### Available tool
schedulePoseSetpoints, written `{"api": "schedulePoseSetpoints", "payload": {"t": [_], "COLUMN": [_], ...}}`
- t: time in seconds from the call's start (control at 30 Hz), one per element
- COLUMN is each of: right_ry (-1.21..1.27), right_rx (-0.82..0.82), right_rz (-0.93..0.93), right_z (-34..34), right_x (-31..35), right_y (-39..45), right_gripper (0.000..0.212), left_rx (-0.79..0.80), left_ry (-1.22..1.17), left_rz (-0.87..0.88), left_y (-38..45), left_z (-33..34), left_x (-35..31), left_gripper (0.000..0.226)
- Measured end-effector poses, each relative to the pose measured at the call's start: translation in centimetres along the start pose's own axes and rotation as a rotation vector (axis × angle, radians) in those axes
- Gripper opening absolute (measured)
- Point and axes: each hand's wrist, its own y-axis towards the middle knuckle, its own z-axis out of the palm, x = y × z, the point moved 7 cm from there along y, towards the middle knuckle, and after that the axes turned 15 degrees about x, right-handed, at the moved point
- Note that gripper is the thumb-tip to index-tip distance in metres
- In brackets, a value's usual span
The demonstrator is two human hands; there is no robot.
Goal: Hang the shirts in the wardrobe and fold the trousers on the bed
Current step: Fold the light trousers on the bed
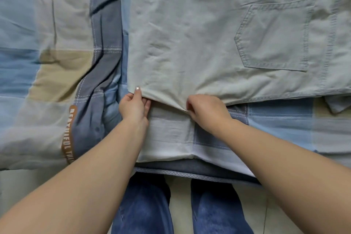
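Far left of the left hand, a brown strip on the blue, grey and beige patchwork bed cover reads "BEAUTIFUL TH", the rest cut off. Left hand pinches the near corner of the pale grey-green folded denim trousers. Right hand grips that same near edge just beside it, back pocket beyond, to its right.

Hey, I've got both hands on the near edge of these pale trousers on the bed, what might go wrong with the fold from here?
Both the left hand and the right hand pinch the pale grey-green cotton trousers left of centre, so the pocket end may lag and fold crooked. Creases could get folded in.
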Motion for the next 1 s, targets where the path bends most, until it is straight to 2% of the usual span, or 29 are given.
{"api": "schedulePoseSetpoints", "payload": {"t": [0.17, 0.2, 0.23, 0.3, 0.37, 0.4, 0.5, 0.57, 0.63, 0.73, 0.87, 1.0], "right_ry": [0.164, 0.225, 0.294, 0.413, 0.45, 0.413, 0.25, 0.231, 0.275, 0.582, 1.185, 1.369], "right_rx": [0.187, 0.162, 0.098, -0.125, -0.321, -0.357, -0.249, -0.183, -0.226, -0.4, -0.499, -0.471], "right_rz": [-0.039, -0.021, -0.001, 0.027, 0.056, 0.074, 0.153, 0.18, 0.175, 0.113, 0.083, 0.08], "right_z": [-0.4, -1.1, -2.1, -5.2, -9.0, -10.6, -13.4, -14.0, -14.6, -14.4, -9.3, -4.9], "right_x": [-0.8, -1.3, -1.7, -2.8, -4.3, -5.0, -6.5, -7.1, -7.4, -8.3, -9.0, -8.5], "right_y": [-0.1, 0.1, 0.3, 1.1, 2.3, 3.2, 6.1, 7.5, 7.9, 6.7, 4.1, 1.9], "right_gripper": [0.014, 0.014, 0.014, 0.014, 0.023, 0.03, 0.051, 0.061, 0.065, 0.062, 0.057, 0.056], "left_rx": [0.05, 0.043, 0.018, -0.043, -0.081, -0.077, 0.028, 0.103, 0.162, 0.222, 0.459, 0.706], "left_ry": [-0.064, -0.081, -0.075, -0.019, 0.144, 0.25, 0.511, 0.673, 0.803, 0.832, 0.654, 0.549], "left_rz": [-0.052, -0.053, -0.049, -0.023, 0.004, 0.03, 0.152, 0.189, 0.207, 0.19, 0.11, 0.081], "left_y": [0.6, 1.0, 1.4, 2.3, 3.3, 3.8, 4.7, 5.5, 6.4, 7.2, 6.5, 3.1], "left_z": [0.2, 0.1, -0.2, -1.0, -1.4, -1.2, 0.9, 2.5, 3.6, 3.9, 4.8, 8.1], "left_x": [0.3, 0.1, -0.2, -1.1, -2.2, -2.8, -5.2, -6.9, -8.7, -10.4, -10.9, -12.3], "left_gripper": [0.014, 0.009, 0.015, 0.043, 0.055, 0.052, 0.033, 0.033, 0.033, 0.034, 0.022, 0.023]}}
